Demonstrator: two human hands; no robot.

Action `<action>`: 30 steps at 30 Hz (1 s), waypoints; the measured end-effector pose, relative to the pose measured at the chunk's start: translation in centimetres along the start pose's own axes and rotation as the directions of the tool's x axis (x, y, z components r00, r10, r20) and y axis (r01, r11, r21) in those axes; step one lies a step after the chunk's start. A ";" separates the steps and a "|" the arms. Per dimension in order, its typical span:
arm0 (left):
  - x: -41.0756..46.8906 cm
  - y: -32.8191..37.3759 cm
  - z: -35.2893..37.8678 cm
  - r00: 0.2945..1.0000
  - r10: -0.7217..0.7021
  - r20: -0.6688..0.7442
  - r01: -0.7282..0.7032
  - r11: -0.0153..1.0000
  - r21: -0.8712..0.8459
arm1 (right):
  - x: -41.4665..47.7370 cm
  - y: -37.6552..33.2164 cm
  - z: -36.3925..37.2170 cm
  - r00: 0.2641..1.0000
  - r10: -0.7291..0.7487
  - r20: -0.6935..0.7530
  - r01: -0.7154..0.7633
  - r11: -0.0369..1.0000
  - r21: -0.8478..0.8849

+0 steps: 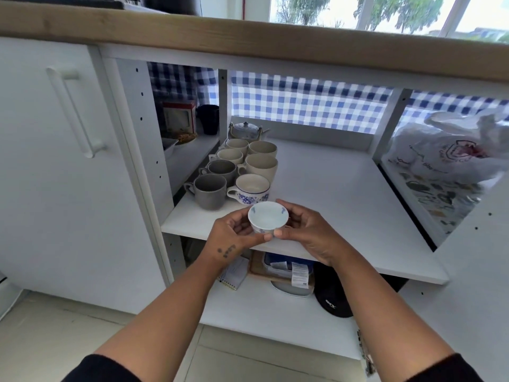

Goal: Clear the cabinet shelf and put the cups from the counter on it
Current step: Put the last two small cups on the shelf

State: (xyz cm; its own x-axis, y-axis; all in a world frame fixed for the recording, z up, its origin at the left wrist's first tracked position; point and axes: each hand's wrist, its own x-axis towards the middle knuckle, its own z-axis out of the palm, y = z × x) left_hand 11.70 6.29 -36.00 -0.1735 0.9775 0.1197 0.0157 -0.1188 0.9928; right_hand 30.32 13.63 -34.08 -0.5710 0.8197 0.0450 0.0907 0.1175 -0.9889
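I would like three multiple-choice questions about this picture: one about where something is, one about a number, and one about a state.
1. Where does the teapot stand?
A. behind the rows of cups, at the back of the shelf
B. on the lower shelf
C. on the wooden counter

2. How many grey mugs stand on the shelf?
A. none
B. two
C. five

3. In what state is the small white cup?
A. lying on its side on the shelf
B. stacked inside a mug
C. held upright between both hands

Key:
1. A, the teapot sits beyond the farthest cups, near the back wall.
2. B, two grey mugs stand at the front of the left row.
3. C, the left hand and the right hand grip it from either side, its opening upward, over the shelf's front edge.
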 end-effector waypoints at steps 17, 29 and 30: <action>-0.7 -4.0 0.6 0.953 0.181 0.244 -0.279 0.203 0.939 | 4.4 1.3 -0.7 0.856 -0.108 -0.506 -0.117 0.912 -0.393; -1.0 -3.8 1.0 0.962 0.183 0.201 -0.245 0.266 0.932 | 4.8 1.0 -0.4 0.868 -0.042 -0.495 -0.202 0.880 -0.429; -1.0 -3.8 1.0 0.963 0.182 0.197 -0.240 0.258 0.936 | 4.7 1.0 -0.2 0.864 -0.037 -0.501 -0.207 0.883 -0.421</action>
State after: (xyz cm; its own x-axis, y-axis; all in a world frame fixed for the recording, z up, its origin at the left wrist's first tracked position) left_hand 12.81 5.92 -39.91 0.0296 0.9543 0.2973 0.9671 -0.1025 0.2327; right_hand 27.94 17.71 -34.80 -0.0879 0.9854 0.1461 0.5416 0.1704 -0.8232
